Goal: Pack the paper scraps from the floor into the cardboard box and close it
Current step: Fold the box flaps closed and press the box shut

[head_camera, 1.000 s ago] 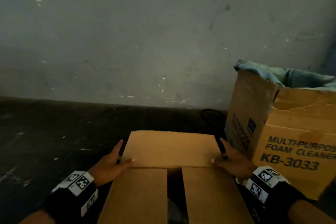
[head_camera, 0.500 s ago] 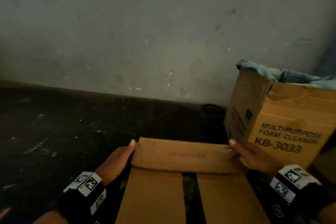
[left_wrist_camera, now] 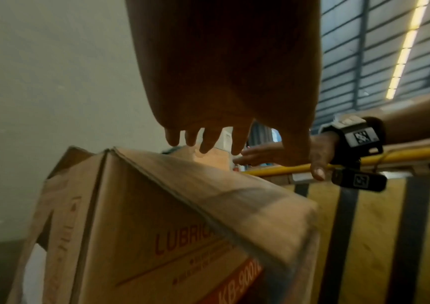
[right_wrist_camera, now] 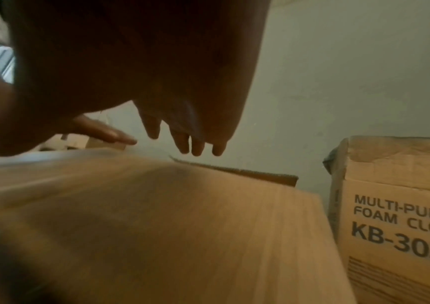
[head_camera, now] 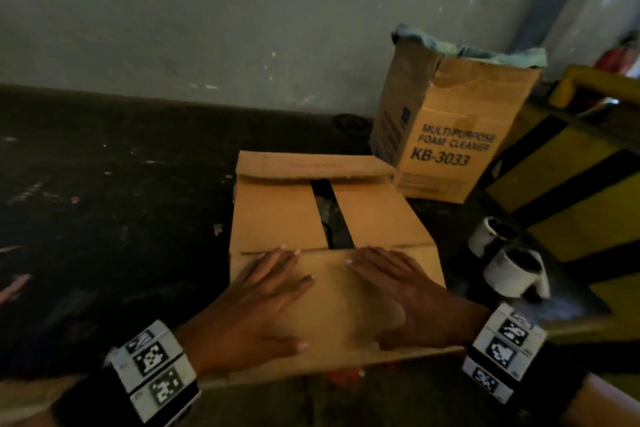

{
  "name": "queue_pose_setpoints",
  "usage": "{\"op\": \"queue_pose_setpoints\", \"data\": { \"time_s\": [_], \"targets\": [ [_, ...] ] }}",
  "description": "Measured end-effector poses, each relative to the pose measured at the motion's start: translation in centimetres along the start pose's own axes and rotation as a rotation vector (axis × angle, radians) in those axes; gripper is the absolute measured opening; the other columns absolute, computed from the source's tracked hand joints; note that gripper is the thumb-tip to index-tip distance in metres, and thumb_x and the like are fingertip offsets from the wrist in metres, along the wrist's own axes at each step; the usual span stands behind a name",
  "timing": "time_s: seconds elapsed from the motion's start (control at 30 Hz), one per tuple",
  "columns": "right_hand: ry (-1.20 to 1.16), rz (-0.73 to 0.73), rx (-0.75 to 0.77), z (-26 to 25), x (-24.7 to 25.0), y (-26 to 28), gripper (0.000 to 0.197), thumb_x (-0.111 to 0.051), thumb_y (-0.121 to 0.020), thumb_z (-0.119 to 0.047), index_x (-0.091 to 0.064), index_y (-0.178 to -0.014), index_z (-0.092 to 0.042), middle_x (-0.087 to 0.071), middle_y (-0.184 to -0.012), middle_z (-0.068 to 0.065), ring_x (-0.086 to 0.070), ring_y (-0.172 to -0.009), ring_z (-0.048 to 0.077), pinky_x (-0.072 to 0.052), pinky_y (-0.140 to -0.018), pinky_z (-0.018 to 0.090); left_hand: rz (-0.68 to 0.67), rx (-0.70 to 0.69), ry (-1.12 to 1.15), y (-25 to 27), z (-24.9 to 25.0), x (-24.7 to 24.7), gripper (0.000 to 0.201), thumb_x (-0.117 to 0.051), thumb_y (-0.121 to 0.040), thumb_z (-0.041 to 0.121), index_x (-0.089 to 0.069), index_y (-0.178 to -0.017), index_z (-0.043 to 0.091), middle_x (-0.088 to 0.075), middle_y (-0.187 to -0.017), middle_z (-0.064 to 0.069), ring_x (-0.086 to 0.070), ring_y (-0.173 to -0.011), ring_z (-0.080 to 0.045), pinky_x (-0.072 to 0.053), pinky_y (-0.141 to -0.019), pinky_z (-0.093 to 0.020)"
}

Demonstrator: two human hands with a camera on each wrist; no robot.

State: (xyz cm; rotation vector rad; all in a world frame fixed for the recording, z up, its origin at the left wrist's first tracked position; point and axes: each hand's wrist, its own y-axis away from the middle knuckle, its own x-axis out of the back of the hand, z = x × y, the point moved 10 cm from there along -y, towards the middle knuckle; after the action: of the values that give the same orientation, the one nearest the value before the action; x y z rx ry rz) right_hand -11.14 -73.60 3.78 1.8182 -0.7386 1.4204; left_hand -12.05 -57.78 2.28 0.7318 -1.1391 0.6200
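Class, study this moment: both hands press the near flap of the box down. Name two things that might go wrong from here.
1. The far flap is not yet down, and a gap shows between the side flaps; scraps might escape.
2. The left hand and right hand only press flat on the near flap; once released, it may spring up.

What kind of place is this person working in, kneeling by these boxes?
Probably a warehouse or industrial storeroom. The floor is dark, stained concrete against a bare scuffed wall, a carton marked foam cleaner stands beside the cardboard box being closed, and a yellow-and-black striped barrier stands to the right.
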Motion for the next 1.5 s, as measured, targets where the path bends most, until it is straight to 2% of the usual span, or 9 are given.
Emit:
{"op": "queue_pose_setpoints", "data": {
  "time_s": [0.27, 0.47, 0.6, 0.77, 0.93, 1.03, 1.13, 1.4, 1.5],
  "targets": [
    [0.173, 0.072, -0.029, -0.1, -1.6, 2.9, 0.11, -0.058, -0.08, -0.06, 0.043, -0.125, -0.055, 0.032, -0.15, -0.003, 0.029, -0.138, 0.006, 0.016, -0.113, 0.035, 0.069, -0.112, -0.12, 1.6, 2.5, -1.1, 0.103, -0.048, -0.076, 0.067, 0.043, -0.121, 0.049, 0.042, -0.144, 0.007, 0.05, -0.122, -0.003, 0.026, -0.107, -0.033],
    [0.077, 0.117, -0.053, -0.4, 6.4, 5.1, 0.091, -0.035, -0.069, -0.084, 0.017, -0.137, -0.056, 0.029, -0.15, -0.02, 0.038, -0.129, -0.014, 0.025, -0.102, 0.013, 0.096, -0.056, -0.07, 3.1, 3.2, 7.6, 0.09, -0.054, -0.078, 0.065, 0.013, -0.136, 0.05, 0.028, -0.145, 0.026, 0.033, -0.126, 0.009, 0.015, -0.106, -0.025],
    [0.122, 0.334, -0.004, 0.8, 12.2, 4.1, 0.064, -0.012, -0.089, -0.067, -0.027, -0.144, -0.038, -0.02, -0.158, -0.005, -0.013, -0.145, 0.011, -0.015, -0.116, 0.04, 0.367, 0.044, 0.018, 3.3, 1.7, 15.2, 0.058, -0.047, -0.088, 0.051, -0.019, -0.139, 0.045, -0.033, -0.145, 0.016, -0.025, -0.13, -0.003, -0.027, -0.109, -0.031],
    [0.179, 0.357, -0.186, 5.9, 14.5, -1.0, 0.058, -0.007, -0.092, -0.05, -0.005, -0.149, -0.039, -0.004, -0.161, -0.001, -0.005, -0.147, 0.02, -0.004, -0.118, 0.042, 0.665, 0.211, -0.174, -0.4, -2.1, 17.8, 0.061, -0.043, -0.092, 0.042, -0.015, -0.144, 0.028, -0.031, -0.151, -0.002, -0.023, -0.14, -0.018, -0.007, -0.113, -0.035],
    [0.199, 0.318, -0.223, 10.6, 12.5, -5.7, 0.084, 0.015, -0.07, -0.08, 0.014, -0.145, -0.041, 0.022, -0.155, -0.006, 0.015, -0.147, 0.02, 0.014, -0.112, 0.04, 0.511, 0.322, -0.304, -5.6, -7.6, 13.9, 0.067, -0.027, -0.088, 0.057, -0.033, -0.139, 0.016, -0.042, -0.144, -0.016, -0.025, -0.136, -0.028, 0.0, -0.115, -0.043],
    [0.154, 0.167, -0.294, 14.6, 9.3, -7.9, 0.11, 0.022, -0.05, -0.09, 0.01, -0.147, -0.041, 0.021, -0.159, 0.001, 0.019, -0.146, 0.022, 0.011, -0.116, 0.047, 0.364, 0.356, -0.199, -7.9, -10.6, 11.0, 0.083, -0.003, -0.079, 0.074, -0.006, -0.146, 0.024, 0.005, -0.155, -0.009, 0.015, -0.141, -0.022, 0.022, -0.11, -0.04],
    [-0.042, -0.002, -0.302, 16.5, 4.7, -9.5, 0.124, 0.016, -0.039, -0.098, 0.007, -0.148, -0.04, 0.02, -0.16, 0.0, 0.021, -0.145, 0.018, 0.008, -0.118, 0.045, 0.199, 0.425, 0.068, -9.2, -13.6, 6.7, 0.094, -0.006, -0.066, 0.082, 0.002, -0.146, 0.033, 0.02, -0.154, 0.004, 0.022, -0.139, -0.011, 0.011, -0.114, -0.044],
    [-0.192, 0.027, -0.274, 16.5, 3.0, -13.2, 0.123, 0.012, -0.043, -0.098, 0.0, -0.149, -0.037, 0.018, -0.159, -0.004, 0.021, -0.145, 0.015, 0.009, -0.119, 0.04, 0.163, 0.464, 0.335, -9.7, -18.1, 6.1, 0.097, -0.029, -0.063, 0.087, -0.015, -0.145, 0.037, 0.006, -0.154, 0.02, 0.014, -0.132, 0.005, -0.007, -0.117, -0.048],
    [-0.185, 0.051, -0.279, 15.8, 3.5, -15.5, 0.095, -0.008, -0.07, -0.087, -0.002, -0.15, -0.035, 0.017, -0.16, -0.001, 0.02, -0.146, 0.017, 0.007, -0.119, 0.042, 0.187, 0.478, 0.344, -9.7, -20.2, 6.9, 0.072, -0.043, -0.084, 0.062, -0.016, -0.145, 0.036, 0.006, -0.156, 0.017, 0.014, -0.132, 0.006, -0.006, -0.116, -0.044]
  ]
}}
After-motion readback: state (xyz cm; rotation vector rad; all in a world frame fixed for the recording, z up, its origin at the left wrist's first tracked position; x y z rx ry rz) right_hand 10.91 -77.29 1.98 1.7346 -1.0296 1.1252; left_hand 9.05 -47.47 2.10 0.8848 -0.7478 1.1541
